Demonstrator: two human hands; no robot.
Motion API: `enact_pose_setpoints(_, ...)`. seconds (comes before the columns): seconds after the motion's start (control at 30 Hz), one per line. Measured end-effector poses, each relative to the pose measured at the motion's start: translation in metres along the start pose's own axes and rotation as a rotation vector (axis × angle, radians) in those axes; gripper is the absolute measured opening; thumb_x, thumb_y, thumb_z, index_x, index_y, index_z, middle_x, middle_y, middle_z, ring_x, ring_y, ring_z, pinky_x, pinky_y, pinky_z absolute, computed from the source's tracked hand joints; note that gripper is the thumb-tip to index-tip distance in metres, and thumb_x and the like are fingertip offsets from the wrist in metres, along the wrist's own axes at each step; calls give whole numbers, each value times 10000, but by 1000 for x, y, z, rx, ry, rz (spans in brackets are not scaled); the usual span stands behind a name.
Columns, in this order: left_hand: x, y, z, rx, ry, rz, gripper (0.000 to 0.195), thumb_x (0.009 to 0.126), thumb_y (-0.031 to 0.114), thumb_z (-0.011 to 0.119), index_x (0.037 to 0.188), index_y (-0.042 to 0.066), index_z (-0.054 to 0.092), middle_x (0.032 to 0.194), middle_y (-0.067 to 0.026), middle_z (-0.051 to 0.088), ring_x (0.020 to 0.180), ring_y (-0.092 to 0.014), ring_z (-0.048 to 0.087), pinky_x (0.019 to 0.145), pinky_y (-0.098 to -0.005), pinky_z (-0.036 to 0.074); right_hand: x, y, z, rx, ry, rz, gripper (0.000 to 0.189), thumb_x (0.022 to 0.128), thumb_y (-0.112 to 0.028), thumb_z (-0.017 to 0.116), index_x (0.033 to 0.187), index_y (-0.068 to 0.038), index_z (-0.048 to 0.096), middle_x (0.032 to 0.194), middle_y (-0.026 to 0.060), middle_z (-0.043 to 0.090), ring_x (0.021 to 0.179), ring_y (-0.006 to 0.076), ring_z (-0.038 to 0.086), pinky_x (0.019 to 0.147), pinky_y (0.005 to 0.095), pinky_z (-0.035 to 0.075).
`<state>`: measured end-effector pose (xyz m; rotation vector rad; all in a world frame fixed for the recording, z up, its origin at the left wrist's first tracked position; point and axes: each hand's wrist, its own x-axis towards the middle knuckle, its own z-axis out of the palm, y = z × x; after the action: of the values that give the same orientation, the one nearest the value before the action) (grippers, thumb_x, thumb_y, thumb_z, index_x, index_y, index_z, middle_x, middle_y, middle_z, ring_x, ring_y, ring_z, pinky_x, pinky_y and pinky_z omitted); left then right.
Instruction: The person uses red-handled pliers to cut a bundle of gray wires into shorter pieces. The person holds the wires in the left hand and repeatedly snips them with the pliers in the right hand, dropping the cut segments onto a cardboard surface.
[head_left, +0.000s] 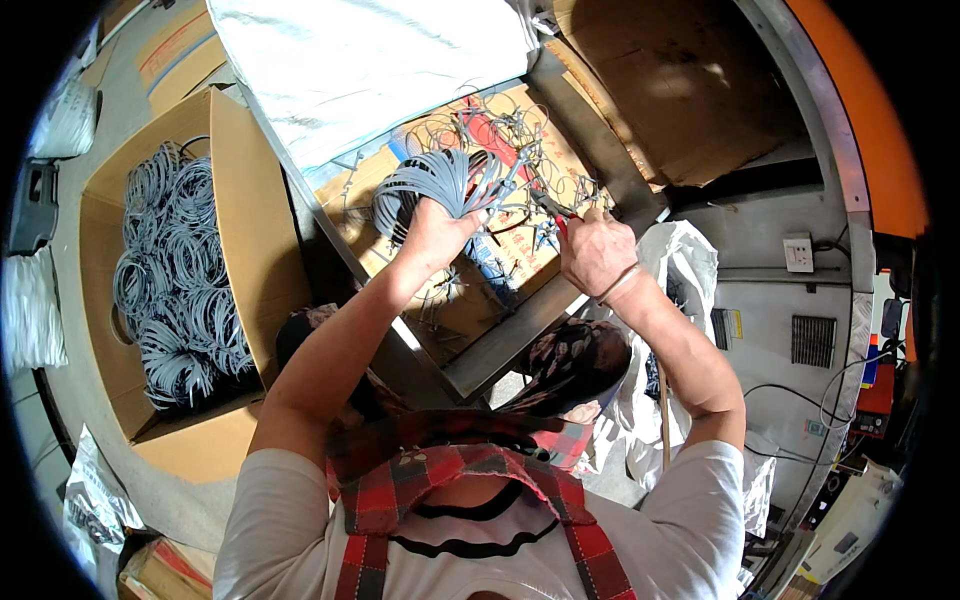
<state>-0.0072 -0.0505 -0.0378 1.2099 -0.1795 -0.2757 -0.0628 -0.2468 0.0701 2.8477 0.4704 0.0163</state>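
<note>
In my left hand (439, 234) is a thick fanned bundle of grey and black looped plastic strips (412, 184), gripped at its near side. My right hand (598, 247) is closed around red-handled pliers (556, 208), whose dark jaws point up and left, close to the bundle's right end. Whether the jaws touch a strip is too small to tell. Under both hands lies printed cardboard (397, 319) within a metal-edged work surface. Thin grey plastic offcuts (510, 124) with curled and branching shapes are scattered over it, mostly beyond and right of the bundle.
At left stands an open cardboard box (255, 187) holding several coiled bundles (199, 251). A white sheet (367, 75) covers the far side. Metal edging (514, 337) crosses before my knees. A whitish plastic bag (690, 251) hangs at right, near a machine panel with a socket (798, 253).
</note>
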Motion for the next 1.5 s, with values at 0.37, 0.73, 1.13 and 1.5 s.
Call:
enact_pose_setpoints(0.37,-1,18,-7,-160,-20,-261,250,755,-9,622,1005,-3,622,962,-57,618,782,-122,546,732,-261,439,9,1,21,42,13,101,192,788,-213,576,812,-25,607,880,183,533,893,330,516,787,414,414)
enact_pose_setpoints(0.73,-2,15,-6,-289,-150,-319,446,760,-65,629,1189,-10,517,1154,-101,593,1043,-174,559,865,-291,446,27,6,42,1047,149,125,363,714,-80,719,1048,-18,590,965,128,548,929,267,532,842,307,418)
enact_pose_setpoints(1.13,-3,17,-9,-323,-113,-395,152,836,47,578,961,-31,612,818,-58,605,609,-140,520,598,-285,449,3,-26,47,910,534,84,201,668,9,717,856,-5,646,1004,135,562,893,290,547,780,345,445)
enact_pose_setpoints(1.5,-5,13,-8,-270,-110,-353,134,822,70,615,947,25,597,858,-36,604,750,-123,546,625,-263,421,-14,-27,32,740,547,-236,284,575,63,667,844,-11,614,1023,140,560,909,329,545,784,394,439)
